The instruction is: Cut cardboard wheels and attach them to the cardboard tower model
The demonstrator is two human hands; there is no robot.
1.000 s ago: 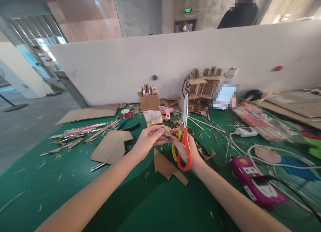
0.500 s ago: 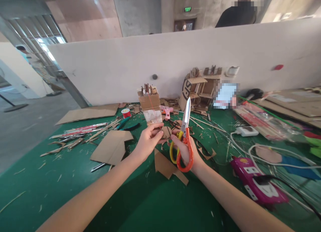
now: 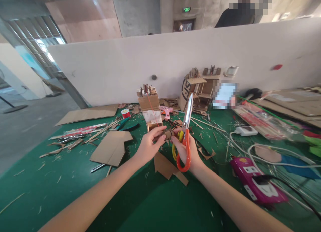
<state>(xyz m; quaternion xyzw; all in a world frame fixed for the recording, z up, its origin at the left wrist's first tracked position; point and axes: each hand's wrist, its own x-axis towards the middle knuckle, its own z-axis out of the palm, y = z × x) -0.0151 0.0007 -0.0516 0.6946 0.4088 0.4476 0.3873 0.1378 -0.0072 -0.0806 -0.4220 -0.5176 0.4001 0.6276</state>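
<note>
Between my two hands is a small round cardboard disc [image 3: 169, 135] with dark lines on it, seen tilted. My left hand [image 3: 151, 140] pinches its left edge between thumb and fingers. Scissors [image 3: 187, 120] with one orange and one yellow handle are in my right hand [image 3: 189, 150], blades closed and pointing up. That hand's thumb also touches the disc's right edge. Just behind the hands stands a cardboard tower [image 3: 149, 103] with a red string down its front. Below the disc lies an angular cardboard scrap [image 3: 167, 166].
A larger cardboard piece [image 3: 110, 147], pliers [image 3: 125, 125] and a red thread spool [image 3: 125, 113] lie left. Behind are a pink glue gun [image 3: 167, 112] and a cardboard shelf model [image 3: 197, 90]. A purple power strip [image 3: 258, 182] with cables lies right. A white partition [image 3: 112, 68] borders the table.
The disc has turned from facing me to a flatter tilt and sits slightly farther right. My left fingers have shifted slightly right with it, and the scissors' tips lean a little farther right.
</note>
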